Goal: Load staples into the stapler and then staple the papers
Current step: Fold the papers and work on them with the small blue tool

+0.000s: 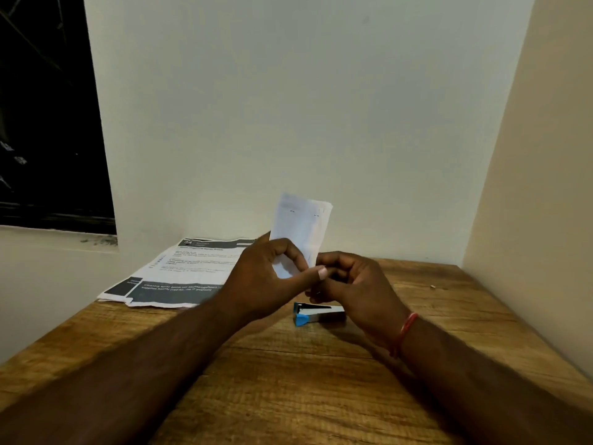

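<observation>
Now, head view: the only camera, looking down past both forearms.
Left hand (266,277): grips the slip (301,220); the forefinger curls over its near face and the thumb (316,272) reaches across under it to the right fingers.
Right hand (353,284): its fingers are curled tight at the slip's lower right edge. I cannot tell whether they pinch the slip or something small.
Slip, place: it stands up out of the left fingers, off the table (288,396).
Slip, axis: the long axis is near upright, with the top leaning a little right. The broad face is toward the camera, and two short dark marks near the top edge are likely staples.
Slip, handling: light, thin and floppy, it probably creases easily. The best hold is low down, pinched on both faces.
Stapler (317,314): lies on the table just below the right fingers, touched by neither hand.
Stapler, axis: the long axis runs left to right, with the blue end left and the other end hidden under the right hand.
Stapler, handling: it looks stiff and compact, with some weight. Take it round the middle of the body.
Sheets (179,271): a printed stack lying flat beyond the left knuckles.
Stage: loading appears done and stapling under way, judging by the marks.
</observation>
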A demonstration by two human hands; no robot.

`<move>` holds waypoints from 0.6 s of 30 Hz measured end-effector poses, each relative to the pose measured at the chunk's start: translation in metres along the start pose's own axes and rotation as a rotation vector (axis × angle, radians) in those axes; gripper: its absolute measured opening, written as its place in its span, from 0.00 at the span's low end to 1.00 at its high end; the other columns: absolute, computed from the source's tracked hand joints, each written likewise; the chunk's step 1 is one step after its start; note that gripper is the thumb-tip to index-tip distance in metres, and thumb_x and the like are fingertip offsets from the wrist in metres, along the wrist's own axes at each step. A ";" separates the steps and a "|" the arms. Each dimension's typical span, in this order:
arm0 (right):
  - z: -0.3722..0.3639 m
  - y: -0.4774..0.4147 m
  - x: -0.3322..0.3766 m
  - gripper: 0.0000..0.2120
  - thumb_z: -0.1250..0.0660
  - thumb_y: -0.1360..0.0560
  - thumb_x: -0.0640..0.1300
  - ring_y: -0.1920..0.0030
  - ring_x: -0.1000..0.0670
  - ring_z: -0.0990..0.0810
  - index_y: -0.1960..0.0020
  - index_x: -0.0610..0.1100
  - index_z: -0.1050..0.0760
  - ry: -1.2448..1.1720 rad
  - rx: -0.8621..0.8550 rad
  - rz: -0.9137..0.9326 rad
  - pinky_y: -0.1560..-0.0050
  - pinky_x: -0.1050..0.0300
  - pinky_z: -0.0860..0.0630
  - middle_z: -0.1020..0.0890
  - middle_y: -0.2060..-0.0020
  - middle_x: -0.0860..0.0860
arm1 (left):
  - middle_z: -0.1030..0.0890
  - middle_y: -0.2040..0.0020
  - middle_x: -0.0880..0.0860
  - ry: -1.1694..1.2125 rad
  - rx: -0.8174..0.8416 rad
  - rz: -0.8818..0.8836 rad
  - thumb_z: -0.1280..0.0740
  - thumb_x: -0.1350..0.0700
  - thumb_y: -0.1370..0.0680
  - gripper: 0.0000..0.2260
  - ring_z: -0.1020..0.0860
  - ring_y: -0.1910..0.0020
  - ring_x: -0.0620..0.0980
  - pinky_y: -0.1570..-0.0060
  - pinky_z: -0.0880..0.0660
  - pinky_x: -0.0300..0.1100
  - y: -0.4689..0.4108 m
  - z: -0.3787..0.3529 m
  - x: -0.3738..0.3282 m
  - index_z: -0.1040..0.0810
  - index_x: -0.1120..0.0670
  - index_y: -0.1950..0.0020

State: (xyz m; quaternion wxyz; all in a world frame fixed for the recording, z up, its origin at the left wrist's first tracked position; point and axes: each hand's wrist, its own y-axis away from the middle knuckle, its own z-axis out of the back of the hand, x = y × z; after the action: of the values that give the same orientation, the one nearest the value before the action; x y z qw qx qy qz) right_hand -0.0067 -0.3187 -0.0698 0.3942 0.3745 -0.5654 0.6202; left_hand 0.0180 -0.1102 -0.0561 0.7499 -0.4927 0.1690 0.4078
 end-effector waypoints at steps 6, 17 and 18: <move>-0.003 -0.002 0.002 0.06 0.26 0.16 0.41 0.57 0.46 0.08 0.41 0.43 0.12 0.134 -0.062 0.065 0.56 0.58 0.13 0.08 0.54 0.45 | 0.13 0.56 0.44 0.006 -0.044 -0.040 0.16 0.40 0.26 0.13 0.17 0.49 0.42 0.53 0.26 0.37 -0.004 0.000 0.002 0.15 0.45 0.59; -0.004 -0.002 0.004 0.06 0.29 0.14 0.42 0.57 0.48 0.10 0.44 0.44 0.13 0.192 -0.043 0.123 0.56 0.53 0.11 0.10 0.57 0.48 | 0.12 0.58 0.45 0.045 -0.053 -0.069 0.17 0.42 0.24 0.13 0.15 0.52 0.44 0.55 0.25 0.29 -0.003 0.001 0.000 0.14 0.48 0.58; -0.004 -0.002 0.004 0.06 0.29 0.14 0.43 0.57 0.49 0.10 0.43 0.44 0.13 0.219 -0.042 0.133 0.57 0.54 0.12 0.10 0.56 0.48 | 0.12 0.58 0.45 0.058 -0.052 -0.067 0.17 0.43 0.24 0.12 0.15 0.53 0.45 0.54 0.24 0.30 -0.003 0.000 -0.001 0.14 0.48 0.58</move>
State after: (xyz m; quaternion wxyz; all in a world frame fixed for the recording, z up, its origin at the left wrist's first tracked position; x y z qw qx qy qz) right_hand -0.0069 -0.3148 -0.0653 0.4195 0.2579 -0.5553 0.6702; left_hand 0.0200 -0.1109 -0.0536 0.7447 -0.5291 0.1635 0.3724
